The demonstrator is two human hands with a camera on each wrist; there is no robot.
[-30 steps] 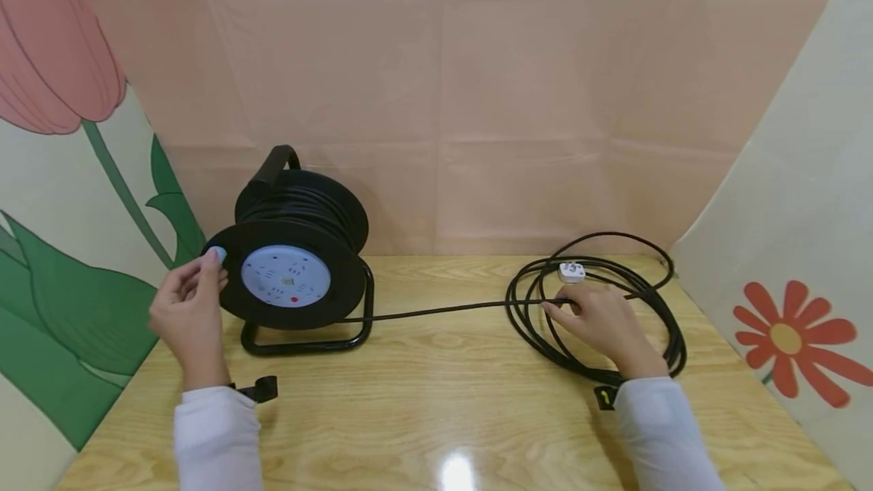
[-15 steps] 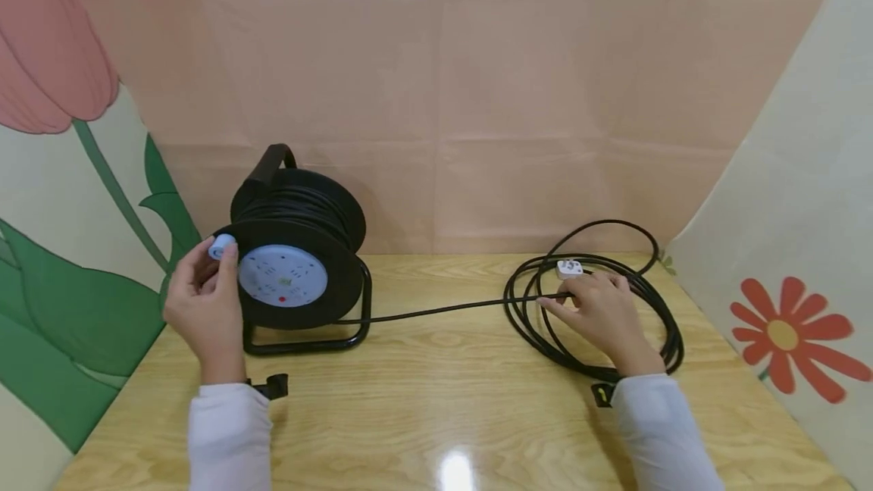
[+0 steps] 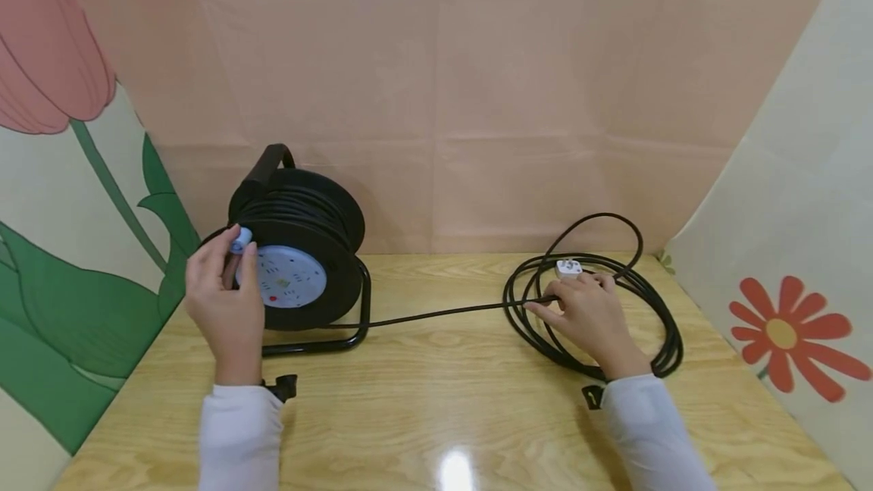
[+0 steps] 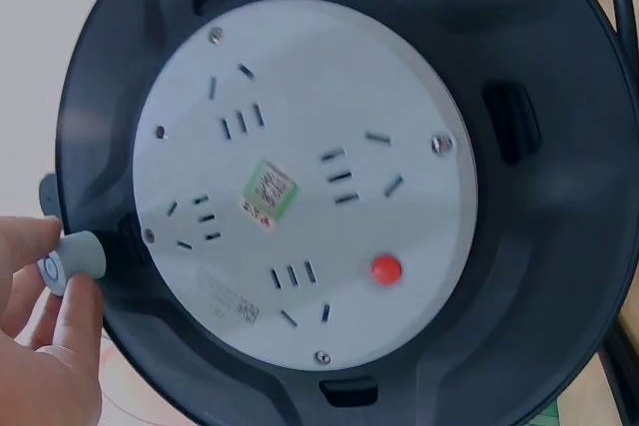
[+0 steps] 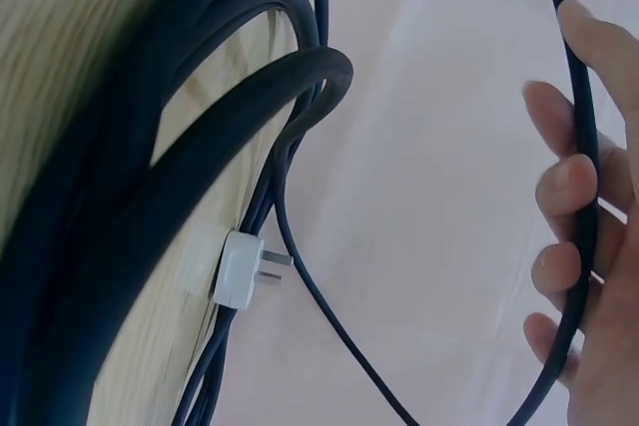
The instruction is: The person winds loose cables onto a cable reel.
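At left stands a pale-faced black reel (image 3: 300, 250).

The big, round black reel (image 3: 300, 236) stands on the tabletop (image 3: 423, 385), with a small light-blue knob (image 3: 242, 238) near its edge. Its black cord (image 3: 436, 314) stretches right, toward round loops (image 3: 667, 317).

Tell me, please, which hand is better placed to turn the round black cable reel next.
Probably the left hand, which pinches the small pale-blue cylindrical knob near the edge of the reel; the right hand is well apart from it, holding the thin black cable.
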